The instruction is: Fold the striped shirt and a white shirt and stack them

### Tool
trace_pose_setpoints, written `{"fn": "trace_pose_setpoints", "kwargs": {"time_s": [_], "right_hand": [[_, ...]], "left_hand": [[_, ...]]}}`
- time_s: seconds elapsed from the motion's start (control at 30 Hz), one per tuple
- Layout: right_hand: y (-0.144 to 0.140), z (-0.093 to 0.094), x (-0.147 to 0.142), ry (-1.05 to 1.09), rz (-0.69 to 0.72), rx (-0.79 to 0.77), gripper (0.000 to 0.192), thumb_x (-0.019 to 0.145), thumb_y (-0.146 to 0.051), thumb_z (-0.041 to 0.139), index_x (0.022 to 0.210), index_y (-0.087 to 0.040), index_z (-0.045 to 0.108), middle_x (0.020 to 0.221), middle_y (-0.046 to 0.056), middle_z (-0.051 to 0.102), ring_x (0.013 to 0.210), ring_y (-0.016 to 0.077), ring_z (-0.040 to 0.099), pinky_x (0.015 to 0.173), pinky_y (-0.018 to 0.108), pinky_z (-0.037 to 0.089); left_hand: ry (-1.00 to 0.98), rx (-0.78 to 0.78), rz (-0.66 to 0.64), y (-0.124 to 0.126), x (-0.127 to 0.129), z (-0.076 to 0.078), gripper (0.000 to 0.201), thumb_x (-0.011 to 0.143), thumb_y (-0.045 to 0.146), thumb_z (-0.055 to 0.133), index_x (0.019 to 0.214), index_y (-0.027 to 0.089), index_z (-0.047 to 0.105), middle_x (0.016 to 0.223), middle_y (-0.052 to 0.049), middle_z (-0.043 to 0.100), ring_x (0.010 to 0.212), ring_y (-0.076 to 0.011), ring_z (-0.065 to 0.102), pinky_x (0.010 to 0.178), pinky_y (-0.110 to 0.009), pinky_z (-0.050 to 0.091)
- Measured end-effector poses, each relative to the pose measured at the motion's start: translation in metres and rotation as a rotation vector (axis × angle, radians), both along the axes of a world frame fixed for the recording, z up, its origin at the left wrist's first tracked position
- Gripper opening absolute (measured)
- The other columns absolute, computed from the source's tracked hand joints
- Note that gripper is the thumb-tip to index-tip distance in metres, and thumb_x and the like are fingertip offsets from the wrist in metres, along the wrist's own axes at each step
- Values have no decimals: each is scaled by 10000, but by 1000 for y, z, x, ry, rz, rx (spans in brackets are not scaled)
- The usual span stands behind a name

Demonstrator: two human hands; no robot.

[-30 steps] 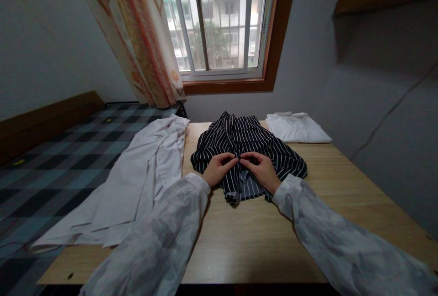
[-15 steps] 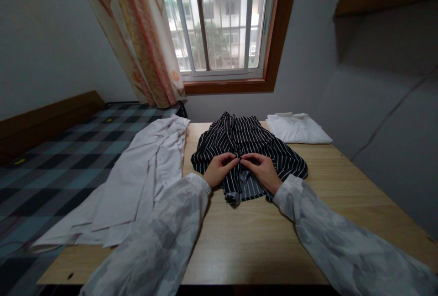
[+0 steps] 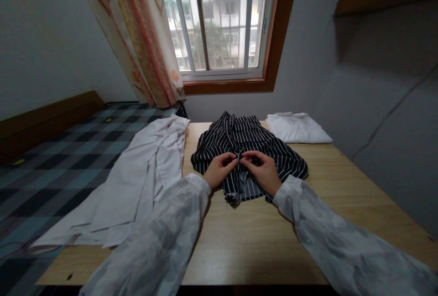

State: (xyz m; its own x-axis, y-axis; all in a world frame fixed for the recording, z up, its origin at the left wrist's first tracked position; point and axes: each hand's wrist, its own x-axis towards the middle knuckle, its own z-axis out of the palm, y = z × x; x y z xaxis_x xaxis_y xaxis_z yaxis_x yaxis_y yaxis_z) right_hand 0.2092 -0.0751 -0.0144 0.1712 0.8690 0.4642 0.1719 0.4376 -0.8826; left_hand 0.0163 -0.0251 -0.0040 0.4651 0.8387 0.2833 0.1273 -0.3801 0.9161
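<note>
The striped shirt (image 3: 248,150) is spread on the tabletop (image 3: 246,241), bunched under both hands. Its front edges are pinched at the centre: the left hand (image 3: 219,169) is clamped on one edge, the right hand (image 3: 262,170) on the other, fingertips almost touching. For a clean fastening, the two edges are best kept level and taut between the fingers. Just left of the fingers a white shirt (image 3: 137,186) is draped; beyond them, to the right, a folded white garment (image 3: 296,128) is seen.

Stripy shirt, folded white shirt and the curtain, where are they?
Stripy shirt (image 3: 246,136), head view, on its back part beyond the hands.
Folded white shirt (image 3: 297,128), head view, on its flat top.
Curtain (image 3: 143,40), head view, on its hanging middle.
</note>
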Motion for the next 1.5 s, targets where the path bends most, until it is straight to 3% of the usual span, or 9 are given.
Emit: {"fn": "trace_pose_setpoints", "kwargs": {"time_s": [0.2, 0.57, 0.9, 1.5], "right_hand": [[-2, 1, 1, -174, 12, 85, 186, 920, -384, 823, 1053, -254, 822, 987, 51, 788, 928, 243, 714, 910, 409, 581], [-3, 0, 0, -193, 31, 49, 237, 910, -333, 808, 1126, -247, 762, 978, 40, 769, 933, 244, 721, 921, 403, 563], [0, 0, 1, -189, -12, -16, 243, 959, -477, 771, 926, -236, 779, 978, 66, 811, 963, 274, 745, 937, 422, 561], [-4, 3, 1, -249, 3, 71, 157, 1011, -388, 725, 972, -258, 804, 1016, 59, 820, 995, 272, 761, 945, 419, 571]], "left_hand": [[-15, -5, 7, -1, 0, 3, 377, 931, 542, 775, 1008, 173, 767, 931, -37, 754, 863, -193, 669, 823, -316, 519], [23, 7, 5, -7, 1, 7, 396, 933, 572, 780, 949, 176, 762, 897, -34, 739, 815, -180, 660, 759, -292, 517], [-5, 18, 62, -5, -1, 5, 394, 948, 563, 758, 966, 171, 792, 931, -47, 770, 882, -208, 688, 837, -328, 538], [-4, 25, 77, -4, -2, 3, 350, 931, 519, 760, 947, 169, 769, 883, -37, 752, 808, -188, 661, 769, -312, 511]]}}
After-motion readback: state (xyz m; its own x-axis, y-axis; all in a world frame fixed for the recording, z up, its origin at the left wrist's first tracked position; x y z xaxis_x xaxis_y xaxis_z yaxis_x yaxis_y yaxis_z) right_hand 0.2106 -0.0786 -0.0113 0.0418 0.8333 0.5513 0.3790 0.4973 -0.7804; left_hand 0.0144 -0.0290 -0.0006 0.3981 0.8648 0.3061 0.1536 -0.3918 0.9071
